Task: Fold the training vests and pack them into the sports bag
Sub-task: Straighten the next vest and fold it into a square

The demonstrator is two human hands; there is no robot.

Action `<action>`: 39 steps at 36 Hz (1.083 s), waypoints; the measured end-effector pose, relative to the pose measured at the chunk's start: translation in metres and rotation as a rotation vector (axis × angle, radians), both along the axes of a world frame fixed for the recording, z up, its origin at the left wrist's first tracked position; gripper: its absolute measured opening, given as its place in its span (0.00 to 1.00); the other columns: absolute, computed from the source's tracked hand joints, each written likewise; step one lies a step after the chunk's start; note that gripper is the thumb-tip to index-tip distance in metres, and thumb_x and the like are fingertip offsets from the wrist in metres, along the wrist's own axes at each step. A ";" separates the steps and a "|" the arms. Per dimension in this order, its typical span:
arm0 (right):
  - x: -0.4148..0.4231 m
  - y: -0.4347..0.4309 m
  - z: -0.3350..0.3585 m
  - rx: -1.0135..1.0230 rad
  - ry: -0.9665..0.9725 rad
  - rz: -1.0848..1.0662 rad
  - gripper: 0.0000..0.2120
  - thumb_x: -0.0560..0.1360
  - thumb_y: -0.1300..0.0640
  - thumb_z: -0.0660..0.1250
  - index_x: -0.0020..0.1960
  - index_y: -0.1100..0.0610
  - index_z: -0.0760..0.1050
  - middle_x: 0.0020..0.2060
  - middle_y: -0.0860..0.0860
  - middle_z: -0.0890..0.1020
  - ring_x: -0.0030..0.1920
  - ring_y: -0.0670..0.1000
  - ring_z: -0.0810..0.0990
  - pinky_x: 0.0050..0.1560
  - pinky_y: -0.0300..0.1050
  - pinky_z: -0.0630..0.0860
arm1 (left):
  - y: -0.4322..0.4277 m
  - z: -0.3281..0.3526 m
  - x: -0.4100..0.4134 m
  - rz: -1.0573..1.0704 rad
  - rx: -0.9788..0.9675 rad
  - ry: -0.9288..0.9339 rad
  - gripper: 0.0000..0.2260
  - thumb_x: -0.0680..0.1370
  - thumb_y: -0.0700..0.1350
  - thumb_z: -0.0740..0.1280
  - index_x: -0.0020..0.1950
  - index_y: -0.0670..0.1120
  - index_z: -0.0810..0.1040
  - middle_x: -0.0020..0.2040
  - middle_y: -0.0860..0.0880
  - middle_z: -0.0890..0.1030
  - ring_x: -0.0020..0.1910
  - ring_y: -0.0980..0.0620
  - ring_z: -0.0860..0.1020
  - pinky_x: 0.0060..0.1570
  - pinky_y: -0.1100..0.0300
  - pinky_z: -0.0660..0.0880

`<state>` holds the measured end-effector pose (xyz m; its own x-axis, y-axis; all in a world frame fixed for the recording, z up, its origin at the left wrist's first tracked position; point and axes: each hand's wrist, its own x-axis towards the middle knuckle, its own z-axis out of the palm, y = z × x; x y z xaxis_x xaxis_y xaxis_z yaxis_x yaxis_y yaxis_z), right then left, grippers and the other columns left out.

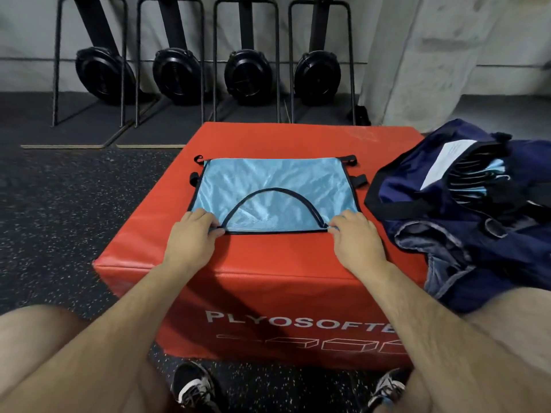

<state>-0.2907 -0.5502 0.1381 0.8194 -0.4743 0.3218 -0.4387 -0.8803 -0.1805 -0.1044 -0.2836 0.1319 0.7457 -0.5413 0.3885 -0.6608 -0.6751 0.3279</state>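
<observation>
A light blue mesh training vest (275, 186) with black trim lies flat on top of the red foam box (268, 263), its neck opening toward me. My left hand (190, 234) pinches the vest's near left shoulder corner. My right hand (356, 235) pinches the near right shoulder corner. To the right stands the open navy sports bag (465, 204), and inside it several folded blue vests (483, 177) with black edges stand packed side by side next to a white label.
Several black fan rowing machines (244, 76) stand upright against the back wall. Dark speckled rubber floor (59, 210) surrounds the box. My bare knees and sneakers (193, 386) are at the bottom. The bag overlaps the box's right edge.
</observation>
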 end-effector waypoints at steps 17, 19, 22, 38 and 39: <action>0.039 0.070 0.038 0.022 0.039 0.152 0.18 0.79 0.48 0.59 0.62 0.56 0.75 0.58 0.51 0.78 0.62 0.53 0.72 0.64 0.49 0.68 | 0.003 0.037 0.005 -0.044 0.122 0.116 0.07 0.78 0.49 0.65 0.48 0.47 0.78 0.49 0.48 0.77 0.52 0.45 0.74 0.52 0.49 0.73; 0.062 0.088 0.041 0.016 0.043 0.232 0.17 0.79 0.49 0.59 0.62 0.56 0.75 0.59 0.51 0.77 0.62 0.54 0.72 0.65 0.48 0.67 | 0.004 0.055 0.026 -0.052 0.215 0.132 0.07 0.78 0.49 0.63 0.51 0.48 0.77 0.53 0.48 0.75 0.54 0.44 0.75 0.55 0.48 0.73; 0.098 0.113 0.045 0.042 0.026 0.340 0.16 0.80 0.52 0.59 0.62 0.58 0.75 0.60 0.51 0.77 0.63 0.54 0.71 0.67 0.48 0.66 | 0.007 0.078 0.062 -0.019 0.260 0.172 0.05 0.78 0.45 0.61 0.51 0.48 0.76 0.55 0.47 0.74 0.53 0.43 0.76 0.56 0.49 0.74; 0.177 0.173 -0.007 0.126 0.185 0.423 0.34 0.81 0.36 0.49 0.81 0.52 0.53 0.81 0.51 0.50 0.80 0.53 0.45 0.77 0.48 0.39 | 0.002 0.016 0.147 0.070 0.020 0.246 0.07 0.77 0.40 0.64 0.53 0.45 0.79 0.51 0.44 0.73 0.50 0.40 0.76 0.55 0.47 0.73; 0.177 0.173 -0.007 0.127 0.190 0.424 0.34 0.81 0.35 0.48 0.81 0.52 0.52 0.81 0.51 0.49 0.80 0.52 0.44 0.77 0.48 0.38 | 0.005 0.014 0.149 0.083 0.012 0.230 0.08 0.77 0.38 0.62 0.53 0.45 0.79 0.51 0.43 0.73 0.51 0.39 0.76 0.55 0.47 0.73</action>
